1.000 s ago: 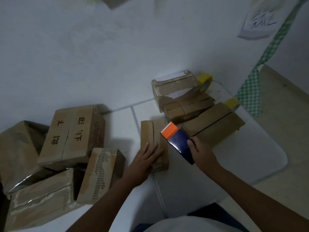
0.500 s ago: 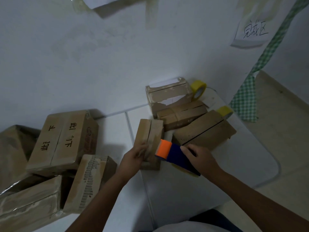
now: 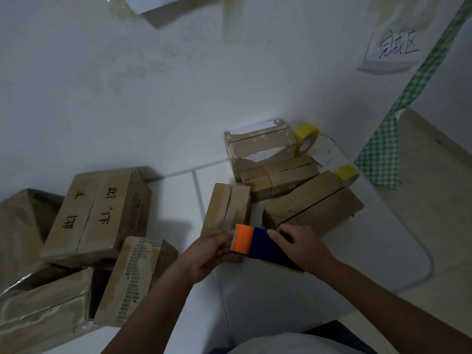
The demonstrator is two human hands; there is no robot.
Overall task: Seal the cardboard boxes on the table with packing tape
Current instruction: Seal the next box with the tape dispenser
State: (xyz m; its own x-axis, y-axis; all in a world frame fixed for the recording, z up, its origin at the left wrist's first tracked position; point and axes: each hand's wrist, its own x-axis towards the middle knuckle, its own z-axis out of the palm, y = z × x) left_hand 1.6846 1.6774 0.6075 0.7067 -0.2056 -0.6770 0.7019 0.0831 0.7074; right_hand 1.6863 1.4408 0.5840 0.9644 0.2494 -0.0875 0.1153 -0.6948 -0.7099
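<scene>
A white table (image 3: 383, 254) fills the lower half of the frame, with cardboard boxes piled at lower left and grouped right of centre. The small box (image 3: 227, 213) lies at centre. Just below it, the right hand (image 3: 301, 246) grips a blue-and-orange tape dispenser (image 3: 258, 245); the left hand (image 3: 212, 249) pinches at its orange end. Two yellow tape rolls (image 3: 306, 139) sit at right.
</scene>
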